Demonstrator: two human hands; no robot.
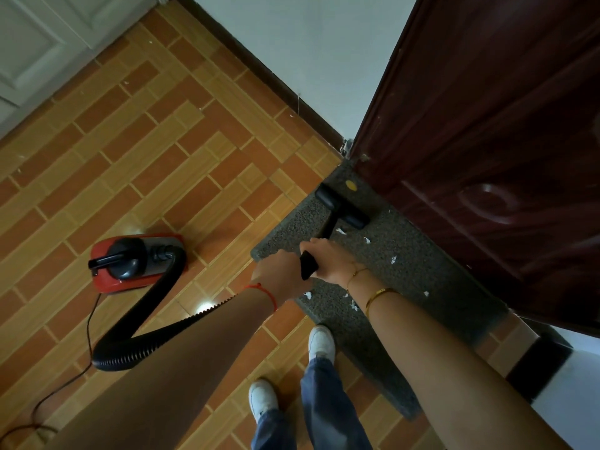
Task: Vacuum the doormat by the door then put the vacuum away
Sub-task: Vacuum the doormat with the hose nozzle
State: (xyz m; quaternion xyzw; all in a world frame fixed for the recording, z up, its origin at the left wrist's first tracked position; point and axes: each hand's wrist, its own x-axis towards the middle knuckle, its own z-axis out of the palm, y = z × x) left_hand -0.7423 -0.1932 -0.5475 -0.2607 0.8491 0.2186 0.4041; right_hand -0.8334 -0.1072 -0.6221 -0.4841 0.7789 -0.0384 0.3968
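On one doormat [406, 280]: two hands [308, 264] gripping one vacuum wand [308, 264], one nozzle [342, 206].

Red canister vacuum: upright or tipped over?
Upright: the red canister vacuum sits flat on the orange tiled floor, black carry handle on top, ribbed black hose attached.

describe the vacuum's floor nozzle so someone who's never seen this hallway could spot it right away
Start at the dark red door on the right; along its foot lies a speckled grey doormat. At the mat's far end, near the door's hinge corner, sits the floor nozzle. It is a plain black bar on a black wand, unlike the white scraps and the yellow spot around it.
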